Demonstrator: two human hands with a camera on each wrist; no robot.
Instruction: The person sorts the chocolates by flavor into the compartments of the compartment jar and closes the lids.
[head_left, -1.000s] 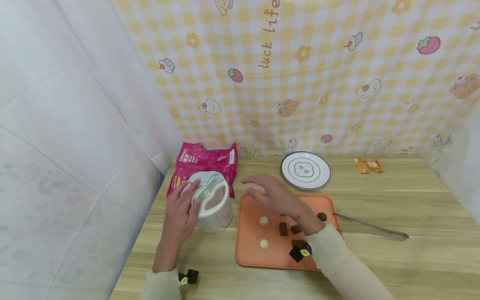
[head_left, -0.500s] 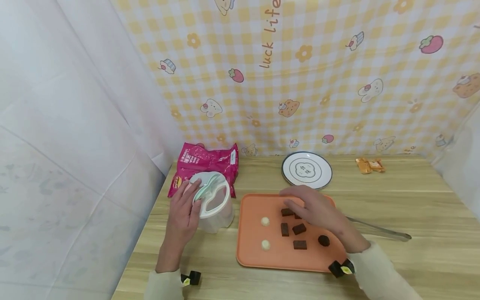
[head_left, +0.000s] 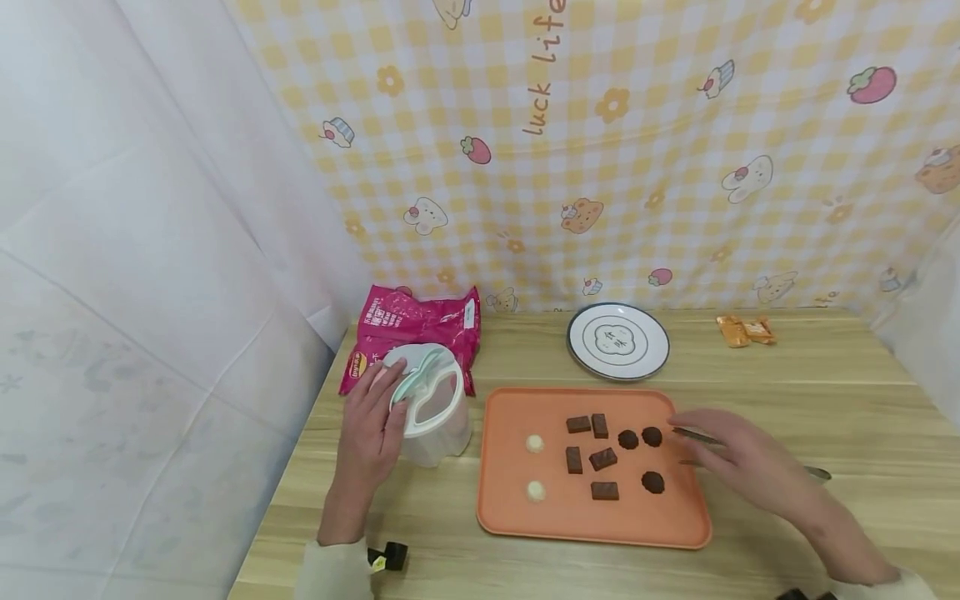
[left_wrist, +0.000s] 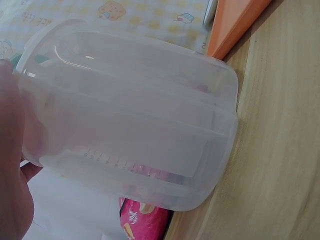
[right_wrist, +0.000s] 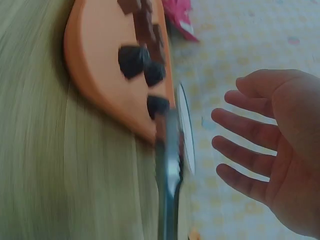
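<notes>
My left hand (head_left: 367, 433) rests on the white lid of a translucent plastic canister (head_left: 437, 437), its fingers lying over the lid beside a mint-green strip. In the left wrist view the canister's side shows measuring marks and pale see-through walls. My right hand (head_left: 750, 471) is over metal tongs (head_left: 817, 473) at the right side of an orange tray (head_left: 510, 521). The right wrist view shows that hand with fingers spread and apart from the tongs, which point toward the tray. On the tray lie brown rectangular chocolate pieces (head_left: 604, 491), dark round ones (head_left: 653, 482) and two cream-coloured balls (head_left: 536, 491).
A magenta snack bag (head_left: 442, 321) lies behind the canister at the left. Behind the tray sits a white plate (head_left: 618, 367) with a dark rim. Orange-wrapped packets (head_left: 745, 331) lie at the back right, before a yellow checked cloth (head_left: 637, 167).
My right hand has moved from near the canister across the tray to the tongs at the right, uncovering the pieces on the tray. The left hand stays on the lid.
</notes>
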